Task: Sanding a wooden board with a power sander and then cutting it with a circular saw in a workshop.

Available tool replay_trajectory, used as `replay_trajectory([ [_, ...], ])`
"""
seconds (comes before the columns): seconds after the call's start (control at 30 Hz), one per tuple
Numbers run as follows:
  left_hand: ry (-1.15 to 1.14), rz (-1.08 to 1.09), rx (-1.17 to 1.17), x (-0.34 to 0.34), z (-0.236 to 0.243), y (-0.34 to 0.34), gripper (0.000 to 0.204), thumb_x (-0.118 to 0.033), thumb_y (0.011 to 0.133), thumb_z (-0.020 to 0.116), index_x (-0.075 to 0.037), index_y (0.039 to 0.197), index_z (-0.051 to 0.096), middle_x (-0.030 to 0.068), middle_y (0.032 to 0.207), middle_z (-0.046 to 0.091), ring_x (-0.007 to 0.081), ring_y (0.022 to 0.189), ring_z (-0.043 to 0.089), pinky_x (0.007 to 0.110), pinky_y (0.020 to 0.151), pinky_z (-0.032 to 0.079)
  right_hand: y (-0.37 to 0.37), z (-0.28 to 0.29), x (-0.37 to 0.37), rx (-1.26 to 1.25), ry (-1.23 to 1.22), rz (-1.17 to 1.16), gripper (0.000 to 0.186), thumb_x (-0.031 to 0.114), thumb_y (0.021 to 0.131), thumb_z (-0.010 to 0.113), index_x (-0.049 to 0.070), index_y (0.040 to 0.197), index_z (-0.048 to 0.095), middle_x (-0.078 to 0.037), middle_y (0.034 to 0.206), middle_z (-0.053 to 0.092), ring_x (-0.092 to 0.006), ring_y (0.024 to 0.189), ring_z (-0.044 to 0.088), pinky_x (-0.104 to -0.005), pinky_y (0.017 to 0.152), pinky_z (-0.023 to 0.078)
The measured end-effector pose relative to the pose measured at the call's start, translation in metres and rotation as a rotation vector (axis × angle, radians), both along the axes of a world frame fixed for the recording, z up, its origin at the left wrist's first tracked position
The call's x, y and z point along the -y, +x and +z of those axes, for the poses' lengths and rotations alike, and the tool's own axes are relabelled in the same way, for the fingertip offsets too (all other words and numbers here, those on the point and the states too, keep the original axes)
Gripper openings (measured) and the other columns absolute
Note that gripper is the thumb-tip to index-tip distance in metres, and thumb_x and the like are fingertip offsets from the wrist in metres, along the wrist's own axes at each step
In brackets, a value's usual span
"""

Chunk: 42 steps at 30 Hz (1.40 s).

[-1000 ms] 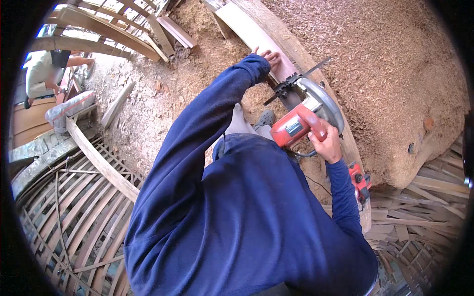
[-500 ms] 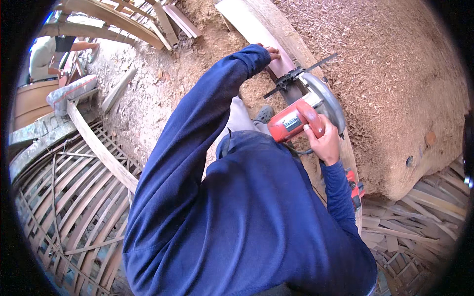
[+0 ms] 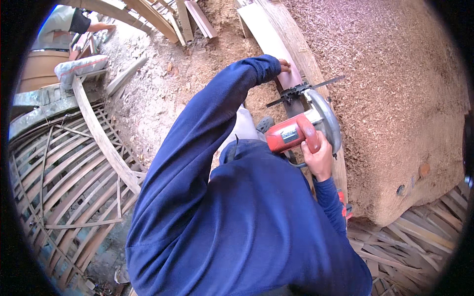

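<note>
My right hand (image 3: pixel 318 157) is wrapped round the rear handle of a red circular saw (image 3: pixel 285 135) with a grey metal blade guard. The saw rests on a long, pale wooden board (image 3: pixel 266 32), and its black guide bar lies crosswise over the board. Just beyond the saw, my left hand (image 3: pixel 285 66) holds the board by its left side, with bent fingers on top. The sleeve hides most of that hand. Whether the blade is turning cannot be seen.
Wood shavings heap high in a mound (image 3: pixel 395 98) at the right, beside a thick timber (image 3: pixel 296 39). Another red tool (image 3: pixel 344 204) lies by my right forearm. Curved slats (image 3: pixel 64 187) fill the lower left. A co-worker's arm (image 3: pixel 101 26) shows at the upper left.
The view has turned a little, so the surroundings have shifted. Both hands keep their places on the saw and board, and the saw has hardly moved relative to my left hand.
</note>
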<state>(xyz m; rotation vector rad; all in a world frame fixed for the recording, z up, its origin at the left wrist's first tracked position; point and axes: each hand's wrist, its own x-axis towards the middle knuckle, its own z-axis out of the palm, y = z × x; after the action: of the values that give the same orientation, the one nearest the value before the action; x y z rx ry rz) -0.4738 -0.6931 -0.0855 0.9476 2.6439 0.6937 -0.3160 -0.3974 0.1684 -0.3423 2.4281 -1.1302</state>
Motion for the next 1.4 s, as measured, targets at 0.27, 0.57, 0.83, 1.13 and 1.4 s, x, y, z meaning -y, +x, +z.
replay_trajectory([
  [0.27,0.079,-0.045,-0.005,0.004,-0.013,-0.001,0.056,-0.015,0.074,0.07,-0.021,0.128,0.056,0.0142,0.136,0.049,0.0332,0.125,0.049,0.042,0.102,0.043,0.006,0.0,0.004,-0.005,-0.024,-0.029,0.024,0.01,0.078,0.066,0.003,0.099,0.059,-0.02,0.084,0.066,-0.0375,0.081,0.067,-0.0411,0.07,0.051],
  [0.57,0.208,-0.053,-0.007,0.01,-0.026,0.0,0.05,-0.006,0.078,0.062,-0.02,0.126,0.058,0.0161,0.135,0.049,0.0362,0.125,0.049,0.042,0.104,0.043,0.007,0.003,0.006,0.012,0.025,0.0,0.025,0.008,0.075,0.066,0.002,0.098,0.057,-0.02,0.082,0.065,-0.0392,0.08,0.066,-0.0424,0.07,0.05],
  [0.83,0.069,-0.094,0.122,0.01,-0.014,-0.005,0.08,-0.008,0.064,0.078,-0.019,0.137,0.049,0.0191,0.139,0.046,0.0379,0.132,0.042,0.042,0.111,0.036,0.007,0.002,0.012,-0.015,-0.055,-0.011,0.021,0.006,0.075,0.065,0.003,0.094,0.056,-0.019,0.08,0.065,-0.0368,0.077,0.067,-0.041,0.068,0.05],
  [1.13,0.067,-0.067,0.116,0.007,-0.005,-0.002,0.08,-0.019,0.067,0.077,-0.019,0.14,0.045,0.0183,0.142,0.043,0.0364,0.134,0.04,0.044,0.111,0.034,0.004,0.004,0.022,-0.013,-0.023,-0.019,0.017,0.006,0.074,0.063,0.002,0.089,0.055,-0.017,0.074,0.063,-0.0327,0.07,0.066,-0.0396,0.064,0.049],
  [1.4,0.088,-0.059,0.101,0.013,-0.003,0.002,0.082,-0.029,0.069,0.076,-0.018,0.142,0.042,0.0176,0.145,0.04,0.0351,0.135,0.038,0.046,0.112,0.031,0.0,0.006,0.033,-0.005,-0.001,-0.012,0.017,0.006,0.074,0.063,0.002,0.088,0.055,-0.018,0.072,0.062,-0.0331,0.069,0.065,-0.0401,0.064,0.049],
])
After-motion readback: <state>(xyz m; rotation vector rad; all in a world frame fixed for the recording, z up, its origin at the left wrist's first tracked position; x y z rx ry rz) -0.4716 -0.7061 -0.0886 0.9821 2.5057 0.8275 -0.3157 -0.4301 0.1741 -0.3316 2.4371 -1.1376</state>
